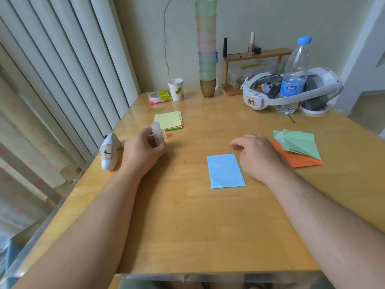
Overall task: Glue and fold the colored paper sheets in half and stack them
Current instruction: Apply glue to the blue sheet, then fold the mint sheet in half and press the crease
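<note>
Blue folded sheet (226,171) is lying finished on the worktop (187,226), left hand (143,149) gripping the glue stick (157,133), right hand (256,155) resting relaxed, empty, beside it.

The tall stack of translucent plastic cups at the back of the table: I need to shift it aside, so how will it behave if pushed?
The tall stack of translucent plastic cups is narrow and high on one small brown base cup, so it would probably tip if pushed near the top. It looks light, so pushing low may slide it along the glossy wooden table.
</note>
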